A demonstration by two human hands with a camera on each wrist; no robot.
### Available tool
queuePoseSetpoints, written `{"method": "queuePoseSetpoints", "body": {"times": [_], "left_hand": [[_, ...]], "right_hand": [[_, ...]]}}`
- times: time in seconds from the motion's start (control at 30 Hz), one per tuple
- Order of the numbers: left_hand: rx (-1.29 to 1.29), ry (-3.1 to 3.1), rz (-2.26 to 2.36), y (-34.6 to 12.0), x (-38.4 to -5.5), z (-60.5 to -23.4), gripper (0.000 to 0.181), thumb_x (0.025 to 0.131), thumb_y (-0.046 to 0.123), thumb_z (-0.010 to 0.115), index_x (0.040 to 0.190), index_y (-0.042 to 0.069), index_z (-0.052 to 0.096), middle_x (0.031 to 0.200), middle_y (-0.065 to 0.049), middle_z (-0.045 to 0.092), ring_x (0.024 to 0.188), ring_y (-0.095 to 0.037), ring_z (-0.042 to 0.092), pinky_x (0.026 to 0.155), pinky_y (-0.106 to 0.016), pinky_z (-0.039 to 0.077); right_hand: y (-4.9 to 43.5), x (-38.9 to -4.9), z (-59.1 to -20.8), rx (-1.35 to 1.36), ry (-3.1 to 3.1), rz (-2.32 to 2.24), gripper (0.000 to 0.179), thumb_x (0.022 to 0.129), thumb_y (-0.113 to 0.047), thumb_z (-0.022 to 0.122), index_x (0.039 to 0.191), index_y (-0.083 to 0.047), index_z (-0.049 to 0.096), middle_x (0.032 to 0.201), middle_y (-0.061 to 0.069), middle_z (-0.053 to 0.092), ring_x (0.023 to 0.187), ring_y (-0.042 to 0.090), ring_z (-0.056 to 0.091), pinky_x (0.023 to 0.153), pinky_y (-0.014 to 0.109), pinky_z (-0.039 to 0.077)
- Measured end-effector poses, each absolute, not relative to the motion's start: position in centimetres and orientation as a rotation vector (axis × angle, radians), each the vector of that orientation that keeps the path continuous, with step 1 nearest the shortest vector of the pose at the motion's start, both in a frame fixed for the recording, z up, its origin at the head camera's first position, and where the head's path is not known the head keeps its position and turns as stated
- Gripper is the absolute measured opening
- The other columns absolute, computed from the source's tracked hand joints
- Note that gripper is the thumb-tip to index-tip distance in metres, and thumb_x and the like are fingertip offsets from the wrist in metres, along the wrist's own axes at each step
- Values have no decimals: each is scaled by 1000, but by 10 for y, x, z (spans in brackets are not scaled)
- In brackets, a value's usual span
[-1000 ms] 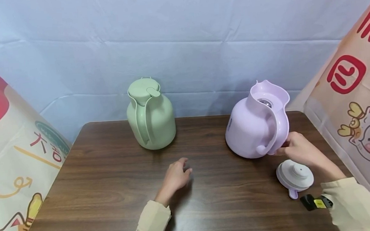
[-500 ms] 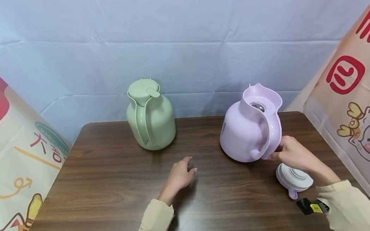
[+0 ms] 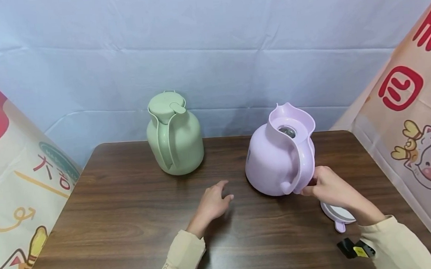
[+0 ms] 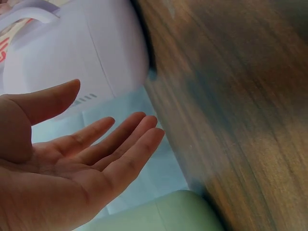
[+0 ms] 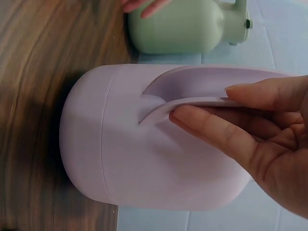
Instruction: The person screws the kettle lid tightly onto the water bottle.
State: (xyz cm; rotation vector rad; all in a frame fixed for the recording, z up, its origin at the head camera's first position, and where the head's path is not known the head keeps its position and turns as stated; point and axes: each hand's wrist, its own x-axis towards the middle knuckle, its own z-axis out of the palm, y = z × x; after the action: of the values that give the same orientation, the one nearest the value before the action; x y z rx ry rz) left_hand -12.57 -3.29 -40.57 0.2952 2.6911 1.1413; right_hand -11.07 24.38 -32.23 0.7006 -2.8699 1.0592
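Clock taken from the head view, 12 pointing away from you.

Progress: judged partway. Done: the lid is off the purple jug and rests on the table at the jug's 4 to 5 o'clock, partly hidden by your right forearm. The jug's mouth is uncovered, and you have the jug by its handle. Not done as things lie: the lid is not seated back on the jug. The green jug, at your left hand's 11 o'clock, stands untouched with its own top on.

Fingers: your right hand pinches the handle near its lower end, thumb and fingers on either side of the strip. Your left hand holds nothing; thumb stands well apart from the gently bent fingers.

Position: the purple jug's body sits at 10 o'clock from your right hand and at 2 o'clock from your left, near the left fingertips but apart from them. Cannot tell whether its base bears fully on the table.
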Motion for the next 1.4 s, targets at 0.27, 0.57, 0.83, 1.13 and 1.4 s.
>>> {"method": "queuePoseSetpoints", "body": {"times": [0.27,0.57,0.83,1.13,1.4], "left_hand": [[333,2692,1152,-29,-128,-403,44,87,15,60,127,-1,49,117,-19,57,111,-35,50,90,-46,39],[345,2671,1192,-25,-129,-401,48,86,15,61,130,1,46,119,-19,56,113,-32,50,91,-44,40],[303,2657,1251,-27,-130,-398,60,81,15,67,132,-3,41,117,-22,57,111,-33,52,91,-44,40],[265,2666,1274,-39,-129,-396,72,73,17,76,132,-4,40,111,-20,59,104,-32,55,85,-43,44],[223,2684,1288,-49,-126,-393,77,69,18,80,132,-2,41,110,-18,61,101,-30,58,84,-41,45]], "right_hand": [[230,-104,-324,782,-2847,1096,13,64,3,68,71,-8,66,61,-11,54,57,2,43,51,23,39],[216,-98,-323,860,-2864,1188,10,69,0,68,73,-9,66,62,-12,53,58,2,43,52,22,38],[205,-92,-324,902,-2881,1213,14,69,2,63,66,-12,63,55,-15,46,52,0,42,47,22,38],[192,-87,-325,965,-2855,1270,20,68,5,61,61,-14,59,54,-17,42,50,-2,38,44,20,35],[182,-84,-326,1012,-2843,1333,22,69,6,61,58,-13,56,54,-18,35,49,-4,34,42,16,31]]}}
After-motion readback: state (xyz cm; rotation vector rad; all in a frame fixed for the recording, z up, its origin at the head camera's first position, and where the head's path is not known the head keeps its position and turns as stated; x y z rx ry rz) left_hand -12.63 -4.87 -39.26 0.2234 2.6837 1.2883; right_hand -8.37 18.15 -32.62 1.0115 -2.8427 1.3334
